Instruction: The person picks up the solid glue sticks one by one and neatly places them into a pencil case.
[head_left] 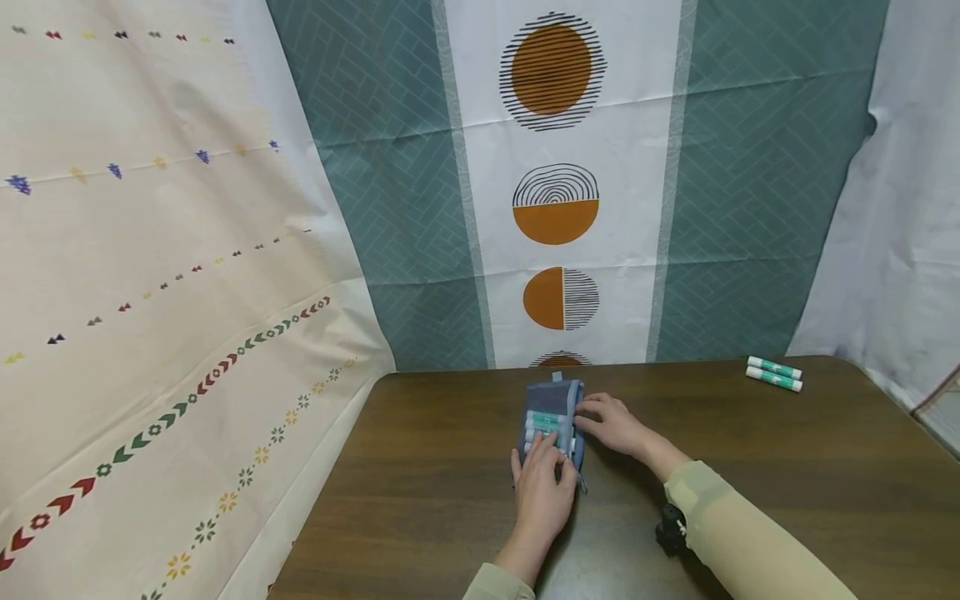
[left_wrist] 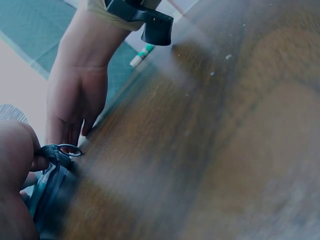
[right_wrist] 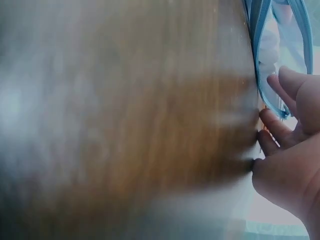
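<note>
A blue-grey zip pouch (head_left: 555, 395) with a see-through front sits near the table's far edge. Several white-and-green sticks, like markers or glue sticks (head_left: 545, 421), show through it. My left hand (head_left: 542, 496) grips the pouch's near end, fingers over the clear front and thumb at the right edge; a ring-shaped zipper pull (left_wrist: 69, 149) hangs by it. At the pouch's right side, my right hand (head_left: 617, 427) touches the opening with thumb and forefinger. In the right wrist view the unzipped mouth (right_wrist: 258, 50) gapes, with that hand's fingertips (right_wrist: 274, 82) across it.
Two more white-and-green sticks (head_left: 774, 374) lie side by side at the table's far right. The brown wooden table (head_left: 420, 500) ends at a hung patterned cloth (head_left: 570, 167) behind. A black wrist camera (head_left: 671, 530) sits on my right sleeve.
</note>
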